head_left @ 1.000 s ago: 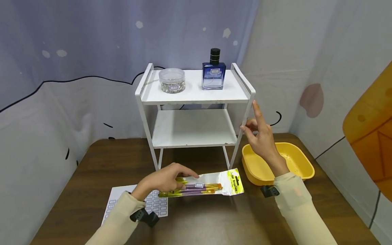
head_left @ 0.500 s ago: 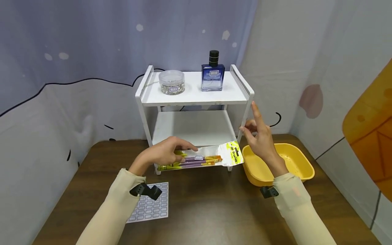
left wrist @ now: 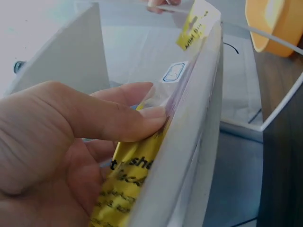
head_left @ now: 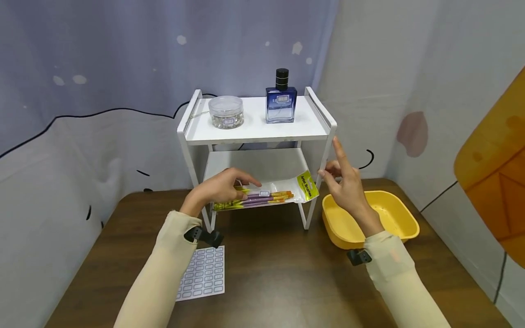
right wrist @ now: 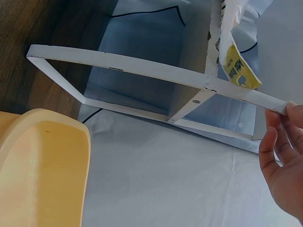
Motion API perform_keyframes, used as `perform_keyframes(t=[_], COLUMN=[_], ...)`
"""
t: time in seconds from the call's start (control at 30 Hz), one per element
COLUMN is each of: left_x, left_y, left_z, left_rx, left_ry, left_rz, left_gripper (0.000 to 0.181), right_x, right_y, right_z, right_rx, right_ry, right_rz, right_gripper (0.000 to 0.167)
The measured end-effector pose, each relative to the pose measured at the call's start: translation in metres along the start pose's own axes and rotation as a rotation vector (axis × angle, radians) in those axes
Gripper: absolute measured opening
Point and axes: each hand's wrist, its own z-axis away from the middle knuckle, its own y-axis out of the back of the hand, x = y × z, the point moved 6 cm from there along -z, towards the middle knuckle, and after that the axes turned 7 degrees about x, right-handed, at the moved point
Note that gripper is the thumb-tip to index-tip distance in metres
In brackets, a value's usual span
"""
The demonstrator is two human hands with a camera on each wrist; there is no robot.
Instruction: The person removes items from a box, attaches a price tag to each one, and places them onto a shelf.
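My left hand (head_left: 221, 187) pinches the left end of a clear packet of artist brushes (head_left: 270, 198), its thumb on top in the left wrist view. The packet has yellow ends, purple handles and a small label (left wrist: 174, 72). It lies along the front edge of the lower shelf (head_left: 254, 164) of a white two-tier rack; how much of it rests on the board I cannot tell. My right hand (head_left: 348, 187) holds the rack's right front post (right wrist: 246, 97) between thumb and fingers, the index finger pointing up along it.
On the top shelf stand a clear round jar (head_left: 226, 112) and a blue perfume bottle (head_left: 280, 104). A yellow basin (head_left: 385, 196) sits right of the rack. A sheet of labels (head_left: 205, 275) lies on the table, partly under my left forearm.
My left hand has lifted the brush packet from above the table, up and forward to the lower shelf's front edge. My right hand stays on the post.
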Motion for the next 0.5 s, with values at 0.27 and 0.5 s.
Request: perform_keyframes(t=[0.27,0.5], left_x=[-0.013,-0.02], left_y=[0.001,0.004], left_z=[-0.012,-0.021], left_rx=[0.03,0.101], left_ry=[0.052,0.113], left_rz=[-0.034,-0.045], left_gripper=[0.043,0.051], right_x=[0.0,0.0], right_y=[0.0,0.0], right_z=[0.0,0.0], right_rx=[0.0,-0.005], right_ry=[-0.01,-0.01], right_rz=[0.004,0.006], right_gripper=[0.087,0.087])
